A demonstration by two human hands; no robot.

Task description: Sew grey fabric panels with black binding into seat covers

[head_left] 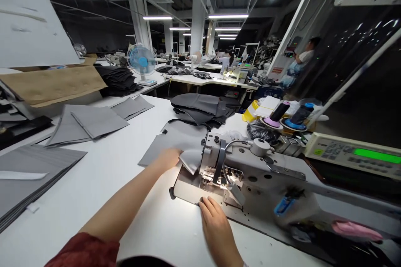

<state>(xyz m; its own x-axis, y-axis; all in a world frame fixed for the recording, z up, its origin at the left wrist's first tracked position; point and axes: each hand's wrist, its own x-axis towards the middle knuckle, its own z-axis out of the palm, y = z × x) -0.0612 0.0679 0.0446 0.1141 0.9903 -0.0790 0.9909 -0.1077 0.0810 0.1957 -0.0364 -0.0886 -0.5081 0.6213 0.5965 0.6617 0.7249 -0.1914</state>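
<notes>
My left hand (171, 157) reaches forward to a grey fabric panel (184, 133) at the left end of a sewing machine (250, 162). It is smeared by motion, and its fingers are hidden beside a curled-up flap of grey fabric (191, 160); whether they grip it I cannot tell. My right hand (216, 226) lies on the front edge of the machine's bed plate (188, 192), fingers stretched out and close together, with nothing visible in them. The lit needle area is just beyond those fingertips.
Grey panels (94, 121) lie in piles on the left of the white table (119, 167). Dark pieces (197, 106) are heaped behind the machine. Thread cones (296, 117) and a control panel (357, 156) stand right. A fan (141, 61) is farther back; a person (300, 60) stands far right.
</notes>
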